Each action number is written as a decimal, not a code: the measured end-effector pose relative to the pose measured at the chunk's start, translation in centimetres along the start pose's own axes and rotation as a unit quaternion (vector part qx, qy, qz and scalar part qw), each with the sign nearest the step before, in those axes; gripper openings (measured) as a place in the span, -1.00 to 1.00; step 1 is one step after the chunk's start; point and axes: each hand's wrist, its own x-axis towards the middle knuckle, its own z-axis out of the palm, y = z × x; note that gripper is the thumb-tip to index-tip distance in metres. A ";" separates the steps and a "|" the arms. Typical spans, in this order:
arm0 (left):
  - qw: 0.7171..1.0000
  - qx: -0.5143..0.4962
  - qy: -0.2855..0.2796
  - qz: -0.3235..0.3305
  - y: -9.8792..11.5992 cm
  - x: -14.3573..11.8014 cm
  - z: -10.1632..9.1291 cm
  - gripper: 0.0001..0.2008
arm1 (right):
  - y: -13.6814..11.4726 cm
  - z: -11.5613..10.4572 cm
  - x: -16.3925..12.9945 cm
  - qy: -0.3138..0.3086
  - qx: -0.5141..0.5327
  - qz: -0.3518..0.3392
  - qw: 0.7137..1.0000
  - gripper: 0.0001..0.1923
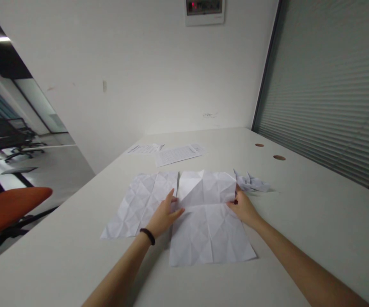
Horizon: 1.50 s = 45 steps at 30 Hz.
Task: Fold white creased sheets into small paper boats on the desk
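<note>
A white sheet of paper (210,234), covered in fold creases, lies before me with its far half raised off the table along a middle crease. My left hand (164,214), a dark band at its wrist, holds the left edge, thumb in front and fingers partly hidden behind. On the opposite edge, my right hand (243,207) pinches the paper near the same crease. Flat to the left lies a second creased sheet (139,204), close beside my left hand. Just beyond my right hand sits a folded paper figure (253,183) with pointed tips.
Farther back on the white table (299,238) are a printed sheet (179,154) and another printed paper (144,149). Two round holes (279,157) pierce the tabletop at right, near the blinds (328,94). An orange chair (14,204) stands left; a person sits in the background.
</note>
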 end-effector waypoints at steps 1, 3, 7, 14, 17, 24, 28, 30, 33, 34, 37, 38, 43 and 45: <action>0.999 -0.041 0.005 -0.001 -0.2 0.2 0.3 -0.27 | 0.1 0.1 0.1 -0.007 0.009 -0.001 1.000 -0.37; 0.993 -0.111 0.037 -0.003 -0.4 0.5 0.8 -0.23 | 0.0 0.3 0.1 -0.023 0.024 -0.008 0.999 -0.57; 0.981 -0.183 0.053 0.048 -0.6 0.6 0.2 -0.42 | -0.9 -0.1 -0.4 -0.061 0.065 -0.026 0.996 -0.67; 0.984 0.013 -0.104 0.146 0.2 0.0 -2.2 -0.60 | -3.4 -4.4 -0.1 0.000 0.145 -0.053 0.988 -0.79; 0.979 0.074 -0.107 0.156 1.3 -0.5 -2.3 -0.58 | -4.6 -4.5 -0.7 -0.021 0.106 -0.067 0.992 -0.77; 0.954 0.151 -0.113 0.231 4.1 -2.6 0.9 -0.52 | -4.2 0.6 -4.0 -0.191 -0.236 -0.200 0.931 -0.48; 0.941 0.173 -0.177 0.230 4.3 -3.1 2.5 -0.32 | -3.0 1.1 -3.8 -0.189 -0.263 -0.204 0.924 -0.47; 0.941 0.179 -0.184 0.222 4.1 -3.1 2.6 -0.31 | -2.4 0.6 -3.4 -0.163 -0.270 -0.184 0.931 -0.46; 0.942 0.180 -0.182 0.216 3.9 -3.1 2.4 -0.31 | -1.7 -0.2 -2.8 -0.123 -0.275 -0.153 0.941 -0.46; 0.943 0.179 -0.181 0.216 3.9 -3.1 2.4 -0.32 | -1.6 -0.4 -2.7 -0.118 -0.273 -0.145 0.944 -0.46; 0.942 0.177 -0.179 0.223 3.8 -3.2 2.4 -0.32 | -1.8 -0.9 -2.3 -0.121 -0.260 -0.127 0.950 -0.45; 0.942 0.177 -0.177 0.226 3.8 -3.2 2.4 -0.32 | -2.0 -1.1 -2.2 -0.124 -0.255 -0.120 0.951 -0.44; 0.936 0.187 -0.179 0.238 4.0 -3.2 2.2 -0.30 | -2.7 -1.3 -2.0 -0.120 -0.221 -0.063 0.966 -0.38; 0.934 0.191 -0.180 0.241 4.1 -3.2 2.1 -0.29 | -2.7 -1.2 -2.0 -0.112 -0.188 -0.041 0.975 -0.38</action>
